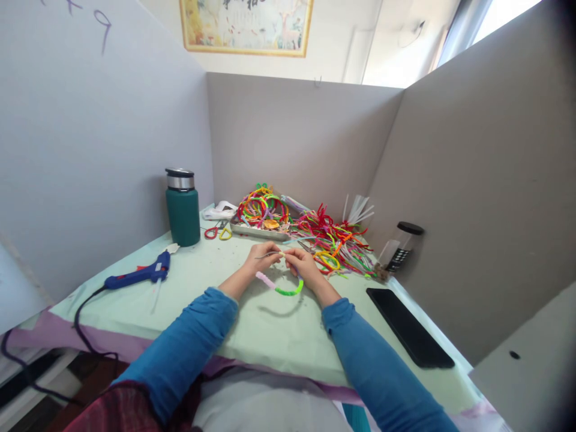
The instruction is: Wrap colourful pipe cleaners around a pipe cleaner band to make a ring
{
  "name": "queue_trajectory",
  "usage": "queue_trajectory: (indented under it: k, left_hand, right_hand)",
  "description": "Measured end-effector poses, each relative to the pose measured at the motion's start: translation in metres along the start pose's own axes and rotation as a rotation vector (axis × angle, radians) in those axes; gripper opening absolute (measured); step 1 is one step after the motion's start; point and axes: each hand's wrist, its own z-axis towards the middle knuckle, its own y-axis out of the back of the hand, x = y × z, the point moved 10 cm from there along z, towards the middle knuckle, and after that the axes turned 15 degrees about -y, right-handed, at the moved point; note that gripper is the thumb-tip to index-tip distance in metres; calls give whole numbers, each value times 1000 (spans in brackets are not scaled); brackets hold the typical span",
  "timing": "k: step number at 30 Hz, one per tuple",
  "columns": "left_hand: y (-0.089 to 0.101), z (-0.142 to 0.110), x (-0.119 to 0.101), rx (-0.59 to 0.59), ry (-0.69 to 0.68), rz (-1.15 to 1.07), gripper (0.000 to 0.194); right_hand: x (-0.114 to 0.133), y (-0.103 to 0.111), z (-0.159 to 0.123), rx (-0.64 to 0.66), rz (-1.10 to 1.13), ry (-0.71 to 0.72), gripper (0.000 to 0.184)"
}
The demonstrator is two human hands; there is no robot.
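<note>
My left hand (261, 255) and my right hand (305, 265) meet above the middle of the table, fingertips pinched close together. A curved piece of fuzzy pipe cleaner (290, 292), bright green with a pale pink end, hangs below my right hand. Its purple upper part runs up into the right fingers. Between both sets of fingertips shows a small yellowish bit. A thin grey strand (266, 255) sticks out leftward from my left fingers. How the strand joins the curved piece is hidden by the fingers.
Behind the hands, a metal tray (261, 231) holds coloured rings, beside a heap of pipe cleaners (335, 234). Left stand a green bottle (183, 216) and a corded blue glue gun (139, 275). Right lie a black phone (409, 327) and a tilted clear bottle (398, 249). Partitions surround the table.
</note>
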Motion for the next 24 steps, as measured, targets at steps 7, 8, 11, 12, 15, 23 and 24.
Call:
queue_trajectory:
  k: [7, 8, 11, 12, 15, 23, 24]
  left_hand:
    - [-2, -5, 1, 27, 129, -42, 19]
    - [-2, -5, -1, 37, 136, -44, 20]
    - [-2, -6, -7, 48, 142, -42, 21]
    - [-1, -6, -9, 49, 145, -37, 21]
    - [-2, -6, -11, 59, 163, -25, 22]
    - [-11, -6, 1, 119, 149, -87, 29]
    - [-11, -6, 1, 122, 137, -87, 30]
  right_hand:
    - [-1, 1, 0, -9, -14, -13, 19]
    - [-1, 1, 0, -8, -15, -14, 19]
    - [-1, 0, 0, 1, -24, -20, 19]
    - [-1, -1, 0, 5, -28, -21, 19]
    - [-2, -2, 0, 11, -42, -22, 20]
    - [-3, 4, 1, -46, -61, -27, 21]
    - [-3, 5, 1, -53, -58, -30, 21]
